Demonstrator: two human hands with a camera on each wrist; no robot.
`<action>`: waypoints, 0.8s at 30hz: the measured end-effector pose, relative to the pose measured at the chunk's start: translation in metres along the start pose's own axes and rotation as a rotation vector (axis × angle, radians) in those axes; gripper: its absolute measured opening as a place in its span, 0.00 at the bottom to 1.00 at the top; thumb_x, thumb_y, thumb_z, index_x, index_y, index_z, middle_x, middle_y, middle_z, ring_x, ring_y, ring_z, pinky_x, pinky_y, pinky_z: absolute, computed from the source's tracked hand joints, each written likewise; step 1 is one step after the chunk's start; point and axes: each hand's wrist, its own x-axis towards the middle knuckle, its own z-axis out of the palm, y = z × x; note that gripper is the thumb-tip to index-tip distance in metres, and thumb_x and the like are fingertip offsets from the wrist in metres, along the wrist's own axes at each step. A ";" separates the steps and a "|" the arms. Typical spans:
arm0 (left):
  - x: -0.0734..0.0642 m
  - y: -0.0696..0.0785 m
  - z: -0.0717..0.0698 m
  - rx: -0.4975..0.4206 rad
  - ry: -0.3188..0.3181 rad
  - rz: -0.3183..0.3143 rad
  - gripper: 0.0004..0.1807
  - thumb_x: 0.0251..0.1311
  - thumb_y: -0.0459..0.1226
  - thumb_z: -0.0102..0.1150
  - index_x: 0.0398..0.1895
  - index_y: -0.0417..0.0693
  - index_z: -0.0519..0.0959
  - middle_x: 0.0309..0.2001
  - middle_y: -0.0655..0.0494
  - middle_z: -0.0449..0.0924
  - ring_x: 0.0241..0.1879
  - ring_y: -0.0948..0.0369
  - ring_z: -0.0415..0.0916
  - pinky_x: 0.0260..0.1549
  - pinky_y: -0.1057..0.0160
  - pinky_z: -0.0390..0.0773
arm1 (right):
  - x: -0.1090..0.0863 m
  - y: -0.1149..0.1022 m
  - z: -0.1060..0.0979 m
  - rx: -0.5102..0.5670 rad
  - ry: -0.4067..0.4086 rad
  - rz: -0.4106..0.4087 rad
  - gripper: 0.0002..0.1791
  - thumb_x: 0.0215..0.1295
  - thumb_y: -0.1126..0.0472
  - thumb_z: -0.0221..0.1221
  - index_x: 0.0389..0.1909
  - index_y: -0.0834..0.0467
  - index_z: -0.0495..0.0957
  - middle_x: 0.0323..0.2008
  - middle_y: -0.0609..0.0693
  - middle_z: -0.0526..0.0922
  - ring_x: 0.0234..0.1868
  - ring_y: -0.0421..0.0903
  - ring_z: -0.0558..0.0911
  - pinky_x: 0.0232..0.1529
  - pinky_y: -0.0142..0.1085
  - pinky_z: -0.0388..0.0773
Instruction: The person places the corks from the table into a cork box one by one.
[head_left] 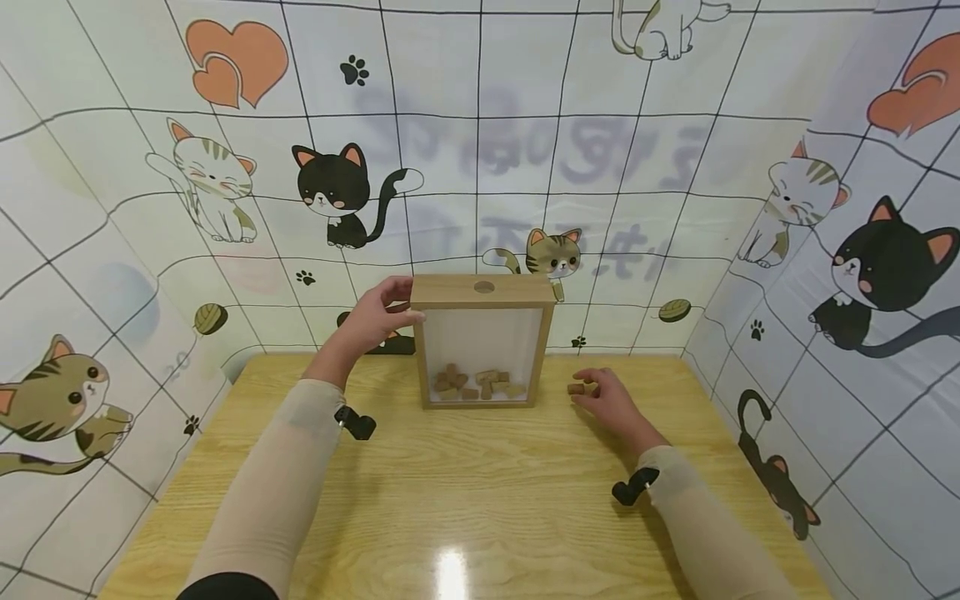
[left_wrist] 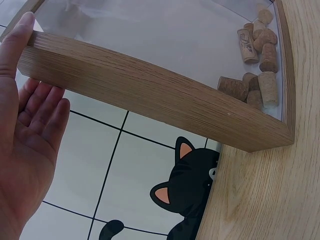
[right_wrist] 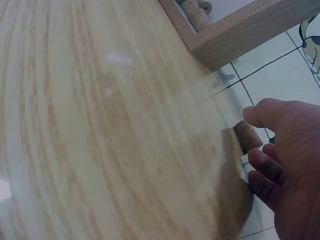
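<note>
A wooden frame box [head_left: 484, 293] with a clear front and a round hole in its top stands upright at the back of the table. Several corks [head_left: 487, 385] lie in its bottom; the left wrist view shows a few close up, among them a printed cork [left_wrist: 247, 46]. My left hand [head_left: 372, 318] grips the box's upper left corner, thumb at the front edge and fingers behind. Right of the box, my right hand [head_left: 611, 406] pinches a single cork [right_wrist: 248, 137] between thumb and fingers, over the table. Part of its grip is hidden in the right wrist view.
The light wooden table [head_left: 420, 500] reaches back to a white, gridded cloth wall [head_left: 442, 167] printed with cats and hearts. The same cloth closes off both sides. A small black device [head_left: 355, 422] sits on the left wrist, another black device [head_left: 634, 487] on the right.
</note>
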 end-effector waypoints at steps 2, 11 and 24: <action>0.000 0.000 0.000 0.003 0.001 0.003 0.43 0.72 0.41 0.76 0.84 0.47 0.65 0.75 0.43 0.71 0.80 0.42 0.65 0.80 0.42 0.68 | 0.000 0.002 0.002 -0.001 0.009 0.005 0.24 0.77 0.64 0.70 0.70 0.64 0.79 0.56 0.62 0.73 0.44 0.52 0.76 0.42 0.40 0.79; 0.000 -0.001 0.001 0.014 0.003 0.005 0.43 0.72 0.41 0.76 0.84 0.47 0.65 0.75 0.43 0.71 0.80 0.42 0.66 0.80 0.43 0.68 | 0.000 0.003 0.008 -0.036 0.012 0.029 0.23 0.79 0.63 0.68 0.69 0.64 0.79 0.56 0.62 0.75 0.46 0.53 0.78 0.48 0.45 0.79; 0.001 -0.001 0.001 0.017 0.010 -0.002 0.42 0.73 0.41 0.75 0.84 0.48 0.65 0.76 0.43 0.71 0.80 0.42 0.65 0.79 0.42 0.69 | 0.002 0.004 0.011 -0.092 0.023 -0.007 0.19 0.78 0.63 0.68 0.65 0.64 0.82 0.51 0.59 0.78 0.46 0.54 0.78 0.49 0.51 0.79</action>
